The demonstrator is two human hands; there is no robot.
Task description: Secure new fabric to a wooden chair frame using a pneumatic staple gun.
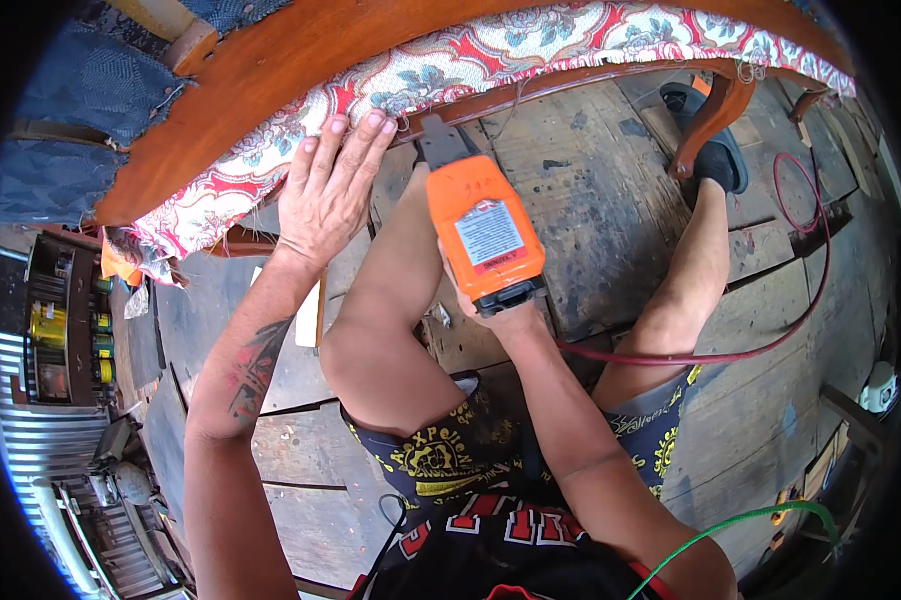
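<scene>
Red-and-white floral upholstery fabric spans a curved brown wooden furniture frame. The left hand lies flat on it; the right hand clamps an orange boxy staple gun. Apparently mid-fastening; next calls for steady tension.

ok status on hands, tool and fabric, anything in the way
Left hand open on floral fabric. Right hand gripping orange tool, nose near fabric's edge. Red hose across right leg, off fabric.
</scene>
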